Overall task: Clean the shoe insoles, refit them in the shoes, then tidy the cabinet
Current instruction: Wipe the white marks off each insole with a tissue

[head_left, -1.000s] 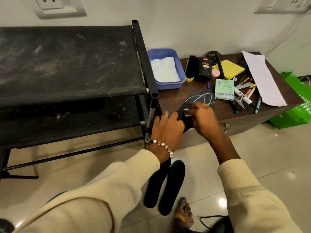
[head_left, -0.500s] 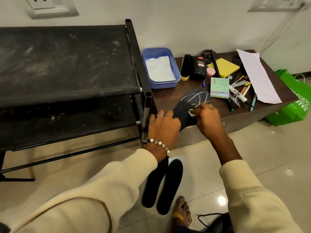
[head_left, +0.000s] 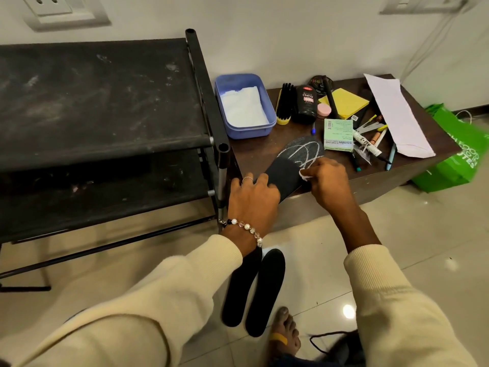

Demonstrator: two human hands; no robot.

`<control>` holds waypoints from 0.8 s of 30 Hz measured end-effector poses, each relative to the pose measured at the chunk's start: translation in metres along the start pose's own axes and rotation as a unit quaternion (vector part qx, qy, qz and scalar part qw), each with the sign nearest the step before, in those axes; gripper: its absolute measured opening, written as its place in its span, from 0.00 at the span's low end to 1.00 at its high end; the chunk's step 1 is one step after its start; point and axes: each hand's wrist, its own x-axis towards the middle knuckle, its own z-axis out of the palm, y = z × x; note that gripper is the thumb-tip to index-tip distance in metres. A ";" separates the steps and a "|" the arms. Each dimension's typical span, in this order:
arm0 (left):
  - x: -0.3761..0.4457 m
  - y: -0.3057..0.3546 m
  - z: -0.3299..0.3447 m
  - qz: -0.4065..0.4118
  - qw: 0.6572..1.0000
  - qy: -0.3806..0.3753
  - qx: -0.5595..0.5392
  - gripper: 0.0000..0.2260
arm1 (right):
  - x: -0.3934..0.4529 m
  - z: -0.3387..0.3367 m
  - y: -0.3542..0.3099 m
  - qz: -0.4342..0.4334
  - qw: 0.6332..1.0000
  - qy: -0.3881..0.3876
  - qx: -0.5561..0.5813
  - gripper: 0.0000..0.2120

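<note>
One insole [head_left: 288, 168] is pinned at the cabinet [head_left: 344, 181] edge by the left hand [head_left: 252, 197], fingers flat; a white wipe [head_left: 304, 176] is pinched by the right hand [head_left: 328, 181].

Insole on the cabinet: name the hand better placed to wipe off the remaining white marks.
Right. The right hand already pinches a small white wipe at the marks on the insole, while the left hand rests on its near end, likely steadying it.

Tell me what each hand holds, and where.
Left hand presses the insole's heel end on the table. Right hand pinches a small white wipe against it.
</note>
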 end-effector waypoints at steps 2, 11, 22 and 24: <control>0.000 0.000 0.000 0.001 1.000 0.000 0.001 0.09 | -0.001 0.002 -0.004 -0.004 1.000 -0.023 -0.020 0.14; 0.002 0.000 -0.001 0.001 1.000 -0.019 0.013 0.10 | -0.001 -0.003 0.005 -0.050 0.998 0.000 0.025 0.12; 0.006 -0.003 0.007 0.026 0.999 -0.024 -0.024 0.12 | 0.002 -0.001 0.003 0.013 1.000 0.007 0.008 0.14; 0.007 -0.005 0.010 0.028 0.999 -0.023 -0.030 0.12 | 0.005 0.000 0.000 0.065 0.998 0.010 -0.014 0.14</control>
